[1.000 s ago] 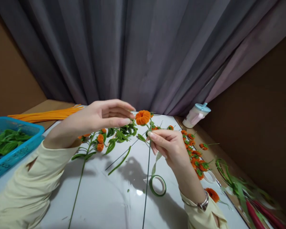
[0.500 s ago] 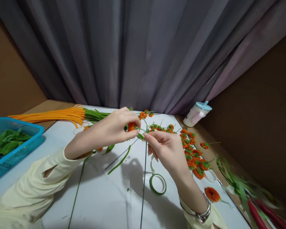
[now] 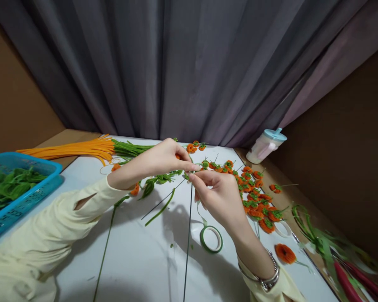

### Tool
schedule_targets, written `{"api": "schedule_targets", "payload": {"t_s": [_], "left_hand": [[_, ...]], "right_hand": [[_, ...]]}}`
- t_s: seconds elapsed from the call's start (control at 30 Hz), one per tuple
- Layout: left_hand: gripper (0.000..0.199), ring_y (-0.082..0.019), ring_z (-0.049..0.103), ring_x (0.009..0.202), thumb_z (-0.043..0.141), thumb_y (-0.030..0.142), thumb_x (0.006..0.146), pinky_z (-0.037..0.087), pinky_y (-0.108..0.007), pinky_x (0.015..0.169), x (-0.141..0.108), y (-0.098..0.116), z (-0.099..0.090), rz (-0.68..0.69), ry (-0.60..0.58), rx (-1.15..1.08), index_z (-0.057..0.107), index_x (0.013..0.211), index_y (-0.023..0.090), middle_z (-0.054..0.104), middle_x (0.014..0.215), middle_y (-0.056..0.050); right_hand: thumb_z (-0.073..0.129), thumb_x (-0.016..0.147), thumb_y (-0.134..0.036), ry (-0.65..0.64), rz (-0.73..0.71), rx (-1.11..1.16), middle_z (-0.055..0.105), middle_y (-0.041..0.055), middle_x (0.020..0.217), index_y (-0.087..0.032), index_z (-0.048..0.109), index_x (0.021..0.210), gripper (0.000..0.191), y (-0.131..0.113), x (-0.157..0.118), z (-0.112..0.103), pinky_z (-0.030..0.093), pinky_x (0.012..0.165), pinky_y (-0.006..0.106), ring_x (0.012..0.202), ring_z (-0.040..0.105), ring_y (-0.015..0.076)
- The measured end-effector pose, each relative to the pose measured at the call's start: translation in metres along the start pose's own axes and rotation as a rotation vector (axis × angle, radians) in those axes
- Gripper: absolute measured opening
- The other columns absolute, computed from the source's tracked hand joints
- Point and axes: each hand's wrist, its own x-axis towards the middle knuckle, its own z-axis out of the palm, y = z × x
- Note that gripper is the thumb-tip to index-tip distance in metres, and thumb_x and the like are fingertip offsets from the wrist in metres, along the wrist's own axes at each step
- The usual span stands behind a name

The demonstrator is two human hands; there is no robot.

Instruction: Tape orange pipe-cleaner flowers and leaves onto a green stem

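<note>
My left hand is closed in a pinch, thumb and fingertips at the top of a long dark green wire stem. A bit of an orange flower shows among its fingers, mostly hidden. My right hand pinches the same stem just below, the fingertips of both hands almost touching. A strip of green floral tape runs from under my right hand down to its roll on the table. Left of the stem lies a cut piece of green pipe cleaner. Green leaves rest below my left wrist.
Orange pipe-cleaner flowers cluster at right. Orange pipe cleaners and green ones lie at the back. A blue basket of green leaves stands left. At right are a lidded cup, a white ring and red-handled pliers.
My left hand has turned and moved slightly up and right, its fingertips now at the stem beside my right fingers. The orange flower is now mostly covered. The view has shifted slightly.
</note>
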Motion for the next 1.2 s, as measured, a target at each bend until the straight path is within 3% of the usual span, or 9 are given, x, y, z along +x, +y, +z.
{"api": "schedule_targets", "payload": {"t_s": [0.17,0.33,0.53,0.8,1.0,1.2], "left_hand": [[0.027,-0.008,0.037,0.049,0.066,0.037,0.071,0.026,-0.021,0.045,-0.003,-0.001,0.014,-0.009,0.071,-0.082,0.070,0.066,0.011,0.052,0.053,0.002],[0.021,-0.007,0.039,0.049,0.064,0.030,0.072,0.027,-0.020,0.045,-0.011,0.003,0.015,0.036,0.063,-0.150,0.065,0.061,0.011,0.053,0.053,0.002],[0.020,-0.005,0.034,0.044,0.064,0.027,0.074,0.025,-0.019,0.042,-0.018,0.008,0.017,0.089,0.071,-0.213,0.064,0.060,0.012,0.049,0.048,0.004],[0.023,-0.007,0.047,0.048,0.064,0.027,0.076,0.033,-0.017,0.045,-0.022,0.009,0.018,0.189,0.038,-0.264,0.062,0.058,0.012,0.057,0.050,0.002],[0.019,-0.008,0.049,0.049,0.066,0.026,0.075,0.032,-0.019,0.045,-0.016,0.003,0.007,0.126,-0.028,-0.187,0.067,0.061,0.012,0.061,0.054,0.000],[0.026,-0.009,0.049,0.050,0.061,0.041,0.081,0.029,-0.021,0.045,-0.027,0.005,-0.017,0.029,-0.105,-0.060,0.074,0.076,0.019,0.062,0.062,0.001]], "right_hand": [[0.055,0.088,-0.025,-0.100,0.057,0.080,0.049,-0.0039,0.040,-0.013,0.065,0.063,0.029,0.005,-0.001,-0.006,0.032,0.045,0.022,0.038,0.044,0.0080],[0.061,0.085,-0.035,-0.342,0.122,0.449,0.052,-0.0045,0.043,-0.014,0.063,0.071,0.025,0.019,0.003,-0.013,0.035,0.044,0.020,0.041,0.048,0.0086],[0.068,0.082,-0.034,-0.509,-0.002,0.787,0.054,-0.0052,0.044,-0.015,0.064,0.072,0.022,0.045,0.011,-0.007,0.045,0.053,0.023,0.044,0.054,0.0088],[0.073,0.075,-0.048,-0.618,-0.069,0.979,0.050,-0.0060,0.043,-0.013,0.065,0.075,0.036,0.076,0.021,0.023,0.042,0.042,0.023,0.033,0.044,0.0063],[0.075,0.072,-0.046,-0.650,0.002,1.029,0.047,-0.0080,0.040,-0.014,0.067,0.074,0.034,0.068,0.025,0.028,0.043,0.043,0.023,0.030,0.039,0.0049],[0.073,0.076,-0.043,-0.545,-0.018,1.017,0.048,-0.0064,0.040,-0.018,0.070,0.068,0.026,0.058,0.018,0.027,0.043,0.044,0.025,0.032,0.043,0.0067]]}}
